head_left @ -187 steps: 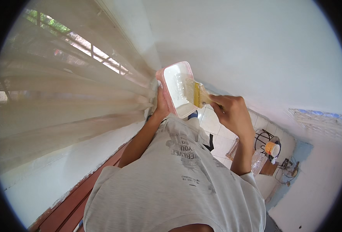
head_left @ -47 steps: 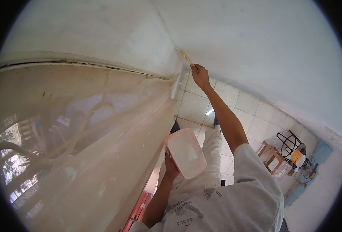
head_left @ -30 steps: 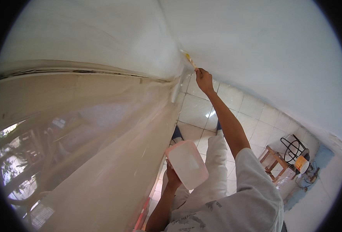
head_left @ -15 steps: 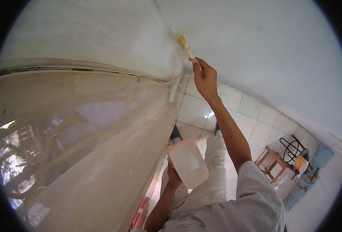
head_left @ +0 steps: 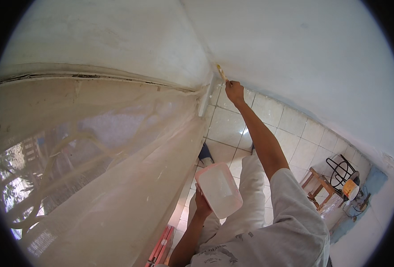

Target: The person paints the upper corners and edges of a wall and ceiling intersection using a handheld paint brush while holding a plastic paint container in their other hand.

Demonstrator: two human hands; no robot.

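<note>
My right hand [head_left: 235, 91] is closed round the handle of a paintbrush [head_left: 222, 72], stretched out far ahead of me. The brush's yellow-stained end is at the corner where the white right wall [head_left: 295, 49] meets the white left wall [head_left: 130, 40]; its bristles are hard to make out. Down near my waist, my left hand [head_left: 202, 202] grips a pink-rimmed rectangular tub [head_left: 219, 189] by its left side. Whitish contents lie inside the tub, which is tilted slightly. The fingers beneath the tub are hidden.
Thin translucent plastic sheeting [head_left: 130, 178] hangs over a window on the left. Pale tiles [head_left: 226, 127] cover the floor. At the right stand a wooden stool [head_left: 319, 187], a black wire-framed item [head_left: 339, 171] and an orange-white container [head_left: 350, 189]. Something red [head_left: 161, 247] lies at lower left.
My right hand and the paintbrush have moved lower along the wall corner, farther from me. The tub in my left hand stays nearly in place.
</note>
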